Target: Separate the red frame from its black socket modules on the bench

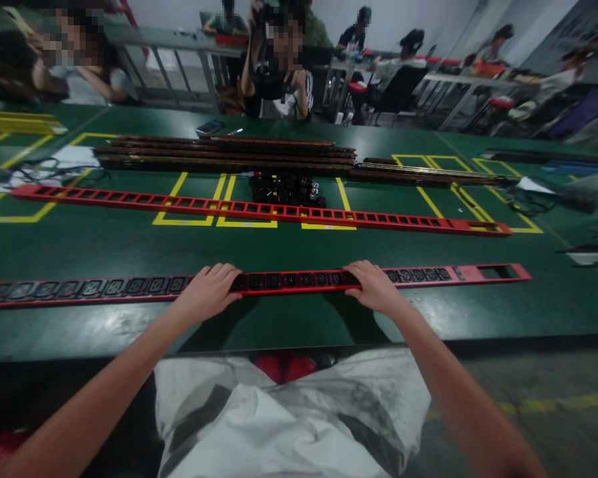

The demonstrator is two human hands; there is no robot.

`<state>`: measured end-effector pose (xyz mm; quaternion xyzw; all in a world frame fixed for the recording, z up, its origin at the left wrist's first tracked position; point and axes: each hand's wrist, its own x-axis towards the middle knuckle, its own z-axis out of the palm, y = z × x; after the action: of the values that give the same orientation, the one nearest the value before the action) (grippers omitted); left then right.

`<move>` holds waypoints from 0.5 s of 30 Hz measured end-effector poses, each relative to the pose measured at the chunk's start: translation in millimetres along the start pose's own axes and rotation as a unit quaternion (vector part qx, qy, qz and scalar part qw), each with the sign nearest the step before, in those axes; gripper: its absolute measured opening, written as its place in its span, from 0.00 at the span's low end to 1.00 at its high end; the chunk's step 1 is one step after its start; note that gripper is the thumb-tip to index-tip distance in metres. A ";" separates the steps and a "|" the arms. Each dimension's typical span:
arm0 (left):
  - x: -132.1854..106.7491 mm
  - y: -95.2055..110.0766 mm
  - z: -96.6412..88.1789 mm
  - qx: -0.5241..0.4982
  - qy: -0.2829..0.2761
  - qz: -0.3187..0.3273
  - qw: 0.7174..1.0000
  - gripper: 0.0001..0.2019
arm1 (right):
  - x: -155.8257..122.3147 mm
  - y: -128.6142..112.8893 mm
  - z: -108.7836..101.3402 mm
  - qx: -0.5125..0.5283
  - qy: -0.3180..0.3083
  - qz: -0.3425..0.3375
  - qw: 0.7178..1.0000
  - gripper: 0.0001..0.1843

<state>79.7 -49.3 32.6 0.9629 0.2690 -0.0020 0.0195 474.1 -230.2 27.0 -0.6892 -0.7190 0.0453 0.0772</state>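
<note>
A long red strip (pixel 289 281) fitted with black sockets lies across the near part of the green table (pixel 299 245). My left hand (pixel 210 291) grips it left of centre, fingers curled over its top. My right hand (pixel 373 285) grips it right of centre the same way. Farther back lies a second long red strip (pixel 259 210) with empty rectangular openings. A heap of small black socket parts (pixel 286 190) sits just behind that strip.
Dark long bars (pixel 229 153) are stacked at the back of the table. Yellow tape boxes mark the surface. A phone (pixel 209 127) lies near the far edge. A person (pixel 279 66) stands opposite holding a camera; other people sit at far tables.
</note>
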 end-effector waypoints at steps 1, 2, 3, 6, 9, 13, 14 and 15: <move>9.5 1.4 1.2 0.003 0.010 0.004 1.000 0.19 | 4.4 9.9 -0.9 -0.001 0.002 -0.001 1.000 0.26; 19.6 3.2 2.7 0.003 0.021 0.009 1.000 0.19 | 7.7 20.2 -2.1 -0.002 0.005 -0.002 1.000 0.27; 30.1 5.4 4.3 0.001 0.032 0.013 0.999 0.20 | 9.8 30.8 -3.6 -0.003 0.008 -0.004 1.000 0.27; 62.6 15.2 9.5 -0.020 0.061 0.021 0.998 0.20 | 8.5 63.5 -8.7 0.000 0.017 -0.002 1.000 0.26; 92.9 30.4 13.2 -0.040 0.070 0.027 0.996 0.20 | -0.9 94.4 -12.6 -0.011 0.021 0.018 1.000 0.25; 118.0 49.6 15.5 -0.038 0.087 0.039 0.995 0.22 | -13.5 116.2 -11.4 -0.041 0.045 0.067 0.996 0.25; 119.9 51.5 16.0 -0.041 0.091 0.041 0.994 0.22 | -15.8 115.4 -9.1 -0.050 0.058 0.079 0.994 0.25; 119.9 51.5 16.5 -0.044 0.095 0.041 0.994 0.22 | -17.7 112.2 -5.9 -0.062 0.076 0.092 0.991 0.26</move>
<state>209.0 -31.8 16.3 0.9671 0.2302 0.1020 0.0367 586.1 -242.9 12.7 -0.7575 -0.6459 -0.0447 0.0841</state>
